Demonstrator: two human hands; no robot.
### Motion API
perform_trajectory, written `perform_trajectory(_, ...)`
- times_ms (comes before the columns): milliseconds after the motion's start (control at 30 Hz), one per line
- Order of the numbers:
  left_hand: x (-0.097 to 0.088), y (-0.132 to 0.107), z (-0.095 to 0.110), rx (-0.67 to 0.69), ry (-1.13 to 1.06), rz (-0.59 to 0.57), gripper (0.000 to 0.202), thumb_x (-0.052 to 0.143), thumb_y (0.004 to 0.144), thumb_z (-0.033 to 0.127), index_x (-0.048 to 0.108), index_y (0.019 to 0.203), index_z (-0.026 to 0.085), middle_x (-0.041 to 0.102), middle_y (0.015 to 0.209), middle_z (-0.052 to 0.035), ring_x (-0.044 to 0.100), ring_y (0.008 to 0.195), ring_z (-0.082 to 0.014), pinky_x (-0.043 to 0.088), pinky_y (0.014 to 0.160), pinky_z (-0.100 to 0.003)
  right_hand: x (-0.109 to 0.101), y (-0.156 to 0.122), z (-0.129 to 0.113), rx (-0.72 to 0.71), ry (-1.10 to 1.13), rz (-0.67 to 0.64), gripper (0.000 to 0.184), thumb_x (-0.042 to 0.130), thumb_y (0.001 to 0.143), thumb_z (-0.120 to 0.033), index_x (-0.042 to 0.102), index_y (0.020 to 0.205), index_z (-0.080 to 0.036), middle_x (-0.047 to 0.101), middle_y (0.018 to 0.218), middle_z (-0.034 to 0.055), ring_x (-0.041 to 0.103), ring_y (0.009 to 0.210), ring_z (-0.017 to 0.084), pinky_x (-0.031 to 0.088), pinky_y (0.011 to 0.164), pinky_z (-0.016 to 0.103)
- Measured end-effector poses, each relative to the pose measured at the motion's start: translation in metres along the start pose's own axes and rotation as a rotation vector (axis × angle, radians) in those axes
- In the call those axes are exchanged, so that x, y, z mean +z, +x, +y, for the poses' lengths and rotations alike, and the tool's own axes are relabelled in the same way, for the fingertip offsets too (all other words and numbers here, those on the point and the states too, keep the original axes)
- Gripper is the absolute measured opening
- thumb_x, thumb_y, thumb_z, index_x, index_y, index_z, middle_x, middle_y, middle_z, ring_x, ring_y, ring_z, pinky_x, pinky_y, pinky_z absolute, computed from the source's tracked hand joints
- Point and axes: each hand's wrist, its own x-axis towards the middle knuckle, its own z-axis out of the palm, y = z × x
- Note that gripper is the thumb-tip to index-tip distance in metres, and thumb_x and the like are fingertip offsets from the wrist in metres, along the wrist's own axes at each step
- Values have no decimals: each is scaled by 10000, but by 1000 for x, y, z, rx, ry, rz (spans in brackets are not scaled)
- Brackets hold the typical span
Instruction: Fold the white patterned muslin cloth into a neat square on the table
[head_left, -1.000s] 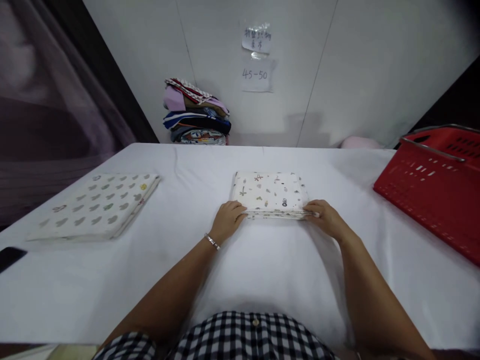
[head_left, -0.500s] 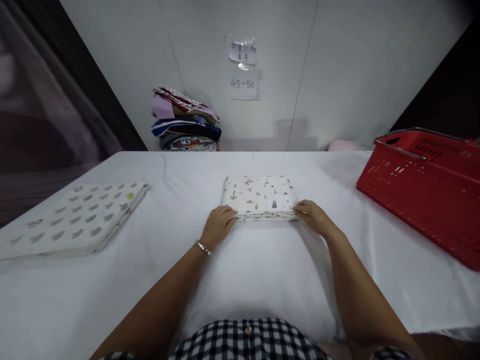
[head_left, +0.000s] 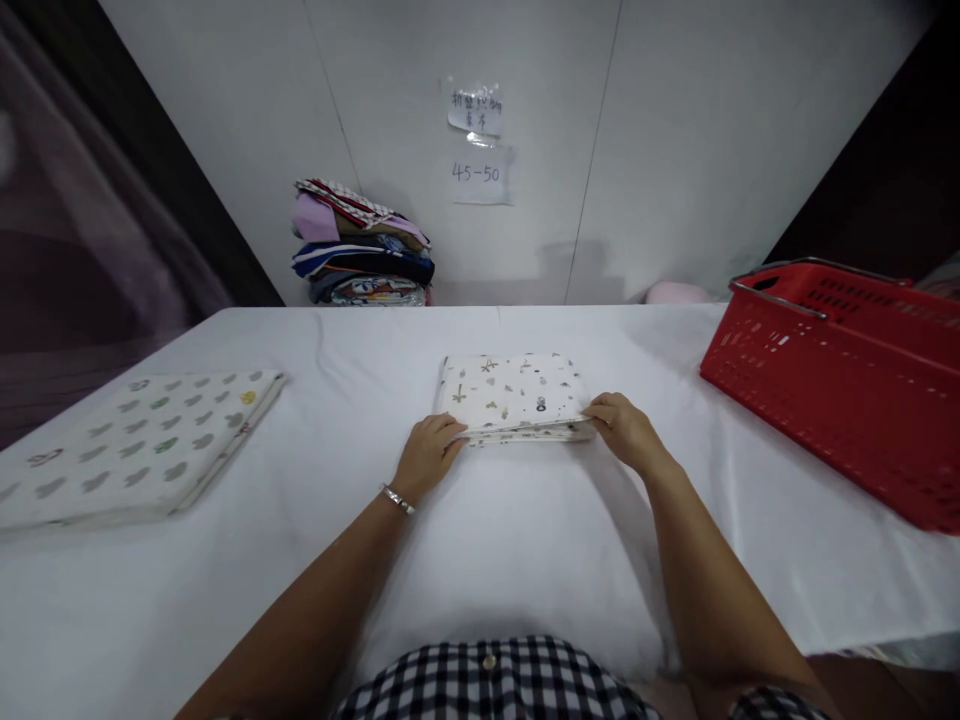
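In front of me on the white-covered table point(head_left: 517, 530) lies a folded white cloth point(head_left: 514, 390) with small printed motifs in brown, grey and green. Its layers show along the near edge. My left hand point(head_left: 429, 455) is closed on the near left corner, fingertips pinching the fabric. At the near right corner my right hand point(head_left: 626, 430) pinches the top layer, which is raised a little above the layers beneath. A silver bracelet point(head_left: 397, 499) sits on my left wrist.
Another folded white cloth with grey prints point(head_left: 142, 440) lies on the left. A red plastic basket point(head_left: 832, 390) with a metal handle stands at the right. Stacked folded fabrics point(head_left: 364, 245) rest by the back wall, below paper signs point(head_left: 480, 172).
The right side of the cloth's top layer has been lifted slightly by my right hand, opening a gap at the near edge. The camera view has shifted a little.
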Motion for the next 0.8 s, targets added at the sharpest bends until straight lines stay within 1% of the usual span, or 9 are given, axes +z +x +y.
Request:
perform_trajectory(67,0,0,0,0,6,5,204,469,887,293,627,987,211,623,984,-70,545,954,-220,439,826,-392,-1,-3,0,22,25,-81,217,527,805,-154,703,872,-263,639,946,41,563,890,195,481,724,316)
perform_trajectory(133,0,0,0,-3,9,2,202,472,885,284,627,989,205,622,984,-72,543,957,-221,440,828,-392,-1,-5,0,47,47,-150,197,562,787,-177,704,889,-268,636,964,37,570,895,195,482,725,315)
perform_trajectory(167,0,0,0,-2,9,-2,200,477,883,279,626,992,202,622,985,-73,543,957,-220,440,829,-392,0,-6,0,59,50,-163,197,575,783,-190,701,913,-267,633,978,38,570,905,198,482,730,317)
perform_trajectory(233,-1,0,-1,7,7,-14,199,491,876,278,623,1003,199,620,995,-73,541,961,-221,440,833,-393,1,-6,0,72,41,-161,214,588,775,-197,696,949,-261,630,999,44,570,924,206,482,738,321)
perform_trajectory(300,-1,-1,-1,19,13,-23,207,506,868,287,620,1018,203,618,1007,-75,540,967,-226,441,830,-395,2,-6,0,65,26,-151,224,595,764,-180,696,948,-260,631,1010,47,572,926,208,483,732,318)
perform_trajectory(533,-1,-1,-1,18,43,-33,215,481,883,290,628,1019,212,620,1006,-76,544,963,-227,441,819,-396,6,-4,2,62,-21,-107,190,580,768,-149,699,855,-270,648,965,25,578,894,188,469,680,288)
perform_trajectory(667,-2,-3,0,15,45,-27,209,485,883,283,634,1011,212,618,997,-74,536,952,-223,441,811,-389,9,-6,5,78,-50,-109,196,552,780,-149,687,850,-272,651,946,14,582,880,181,449,638,276)
perform_trajectory(733,-4,-5,0,8,47,-27,207,498,878,269,633,1024,212,613,1003,-75,531,955,-221,440,813,-383,10,-7,6,78,-70,-111,185,551,780,-158,682,862,-261,648,941,24,579,880,191,446,628,282)
perform_trajectory(800,-6,-6,0,-1,47,-24,208,511,873,261,628,1039,213,611,1010,-76,528,961,-219,435,819,-381,12,-7,6,37,-98,-102,175,571,767,-172,680,883,-245,645,933,44,571,882,210,452,651,306)
